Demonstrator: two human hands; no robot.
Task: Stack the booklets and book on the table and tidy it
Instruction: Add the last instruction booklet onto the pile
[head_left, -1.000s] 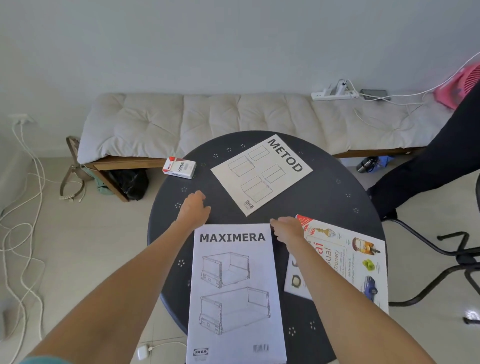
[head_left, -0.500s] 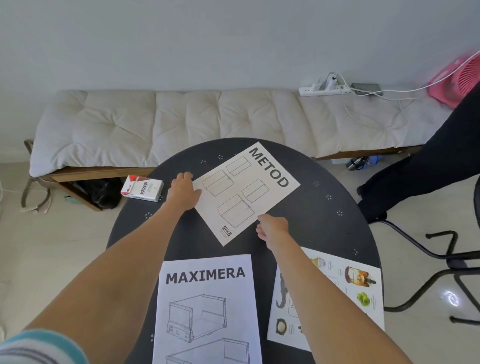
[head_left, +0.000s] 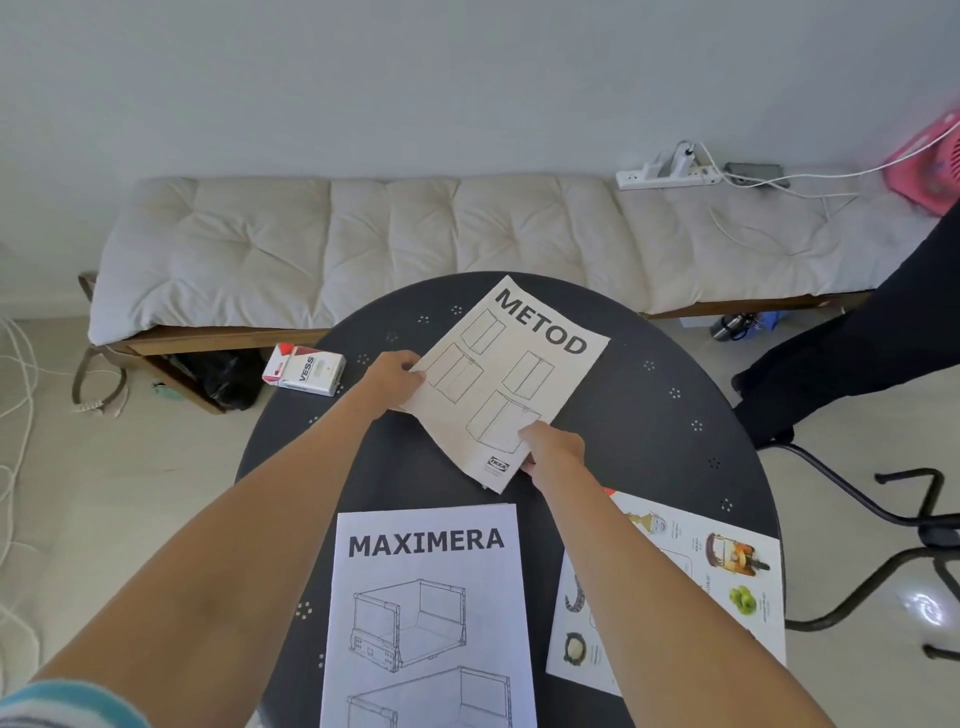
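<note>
The white METOD booklet (head_left: 511, 382) is tilted up off the dark round table (head_left: 649, 415), lifted at its near side. My left hand (head_left: 395, 376) pinches its left corner and my right hand (head_left: 553, 447) grips its near right edge. The MAXIMERA booklet (head_left: 428, 618) lies flat at the table's near edge. To its right lies a colourful picture book (head_left: 727, 582), partly hidden under my right forearm.
A red and white VESS box (head_left: 304, 370) sits at the table's far left rim. Behind the table stands a cushioned bench (head_left: 415, 234) with a power strip (head_left: 667, 174). A person in dark clothing (head_left: 872, 332) and a chair base (head_left: 883, 535) are on the right.
Both hands went from the MAXIMERA booklet's top edge to the METOD booklet, took hold of it and raised its near side off the table. The camera view shifted forward.
</note>
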